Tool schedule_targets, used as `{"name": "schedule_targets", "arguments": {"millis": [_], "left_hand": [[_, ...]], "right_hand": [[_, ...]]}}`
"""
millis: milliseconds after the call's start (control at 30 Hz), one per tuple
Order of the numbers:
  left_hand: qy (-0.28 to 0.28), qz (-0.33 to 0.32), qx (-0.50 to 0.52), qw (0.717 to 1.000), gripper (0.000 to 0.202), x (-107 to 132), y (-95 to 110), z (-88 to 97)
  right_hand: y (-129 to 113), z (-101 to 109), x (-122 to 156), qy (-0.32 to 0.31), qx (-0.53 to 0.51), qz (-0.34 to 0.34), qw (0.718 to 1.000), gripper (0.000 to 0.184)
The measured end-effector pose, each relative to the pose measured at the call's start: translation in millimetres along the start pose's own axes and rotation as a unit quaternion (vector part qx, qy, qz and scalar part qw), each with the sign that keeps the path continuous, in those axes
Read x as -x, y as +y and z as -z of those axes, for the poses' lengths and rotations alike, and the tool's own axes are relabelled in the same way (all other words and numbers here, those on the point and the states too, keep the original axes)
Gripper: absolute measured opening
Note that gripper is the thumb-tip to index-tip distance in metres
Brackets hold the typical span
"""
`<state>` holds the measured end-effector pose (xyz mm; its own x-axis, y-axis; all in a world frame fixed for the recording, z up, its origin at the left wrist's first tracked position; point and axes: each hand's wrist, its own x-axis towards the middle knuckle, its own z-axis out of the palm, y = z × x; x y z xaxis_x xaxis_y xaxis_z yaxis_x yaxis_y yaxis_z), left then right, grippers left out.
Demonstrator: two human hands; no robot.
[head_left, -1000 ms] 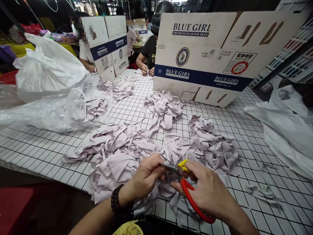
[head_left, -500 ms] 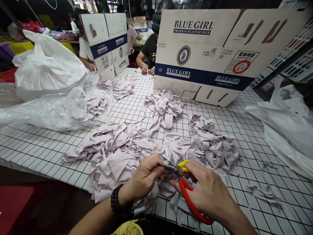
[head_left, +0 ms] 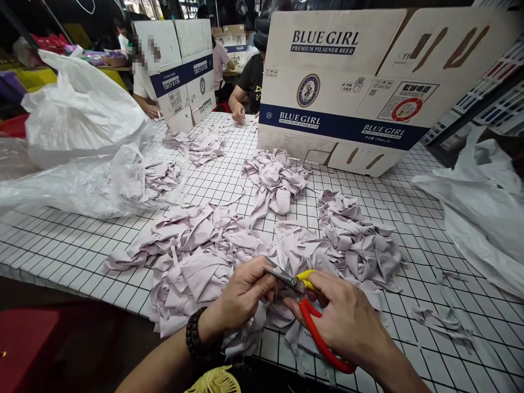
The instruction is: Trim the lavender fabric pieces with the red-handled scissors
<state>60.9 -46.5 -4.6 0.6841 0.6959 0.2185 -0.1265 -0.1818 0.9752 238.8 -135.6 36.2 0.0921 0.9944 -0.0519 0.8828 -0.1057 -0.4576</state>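
Observation:
My right hand (head_left: 341,311) grips a pair of scissors (head_left: 327,346) with one red and one yellow handle. The blades point left and reach the fingertips of my left hand (head_left: 248,289). That hand is closed in a pinch on a piece of pale lilac fabric, mostly hidden behind the fingers and blades. Under and around both hands lies a large heap of pale lilac fabric pieces (head_left: 196,273). To the right is a further pile of the same fabric (head_left: 360,240), and beyond sits a smaller bunch (head_left: 276,180).
A big cardboard box (head_left: 335,93) stands at the back right of the grid-patterned table (head_left: 82,245); a second box (head_left: 180,71) stands back left. Plastic bags (head_left: 82,120) lie at left, a white bag (head_left: 483,207) at right. Fabric scraps (head_left: 444,322) lie nearby. Across the table a person's hand (head_left: 238,113) shows.
My hands and the scissors stay almost in place, with the blades looking slightly closer together. Across the table, the person's hands have moved apart.

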Motion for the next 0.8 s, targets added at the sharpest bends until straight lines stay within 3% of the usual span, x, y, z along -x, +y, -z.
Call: {"name": "schedule_targets", "arguments": {"millis": [500, 667, 800], "left_hand": [[-0.008, 0.046, 0.106, 0.993, 0.032, 1.0, 0.1, -0.2], [-0.007, 0.080, 0.134, 0.988, 0.035, 1.4, 0.1, 1.7], [-0.011, 0.064, 0.112, 0.992, 0.036, 3.2, 3.1, 7.2]], "right_hand": [[-0.4, -1.4, -2.1, 0.033, -0.040, 0.045, 0.998, 0.038], [17.7, -1.1, -11.8, -0.050, -0.188, -0.025, 0.981, 0.046], [51.6, -0.9, -42.7, -0.014, -0.323, -0.089, 0.942, 0.033]]}}
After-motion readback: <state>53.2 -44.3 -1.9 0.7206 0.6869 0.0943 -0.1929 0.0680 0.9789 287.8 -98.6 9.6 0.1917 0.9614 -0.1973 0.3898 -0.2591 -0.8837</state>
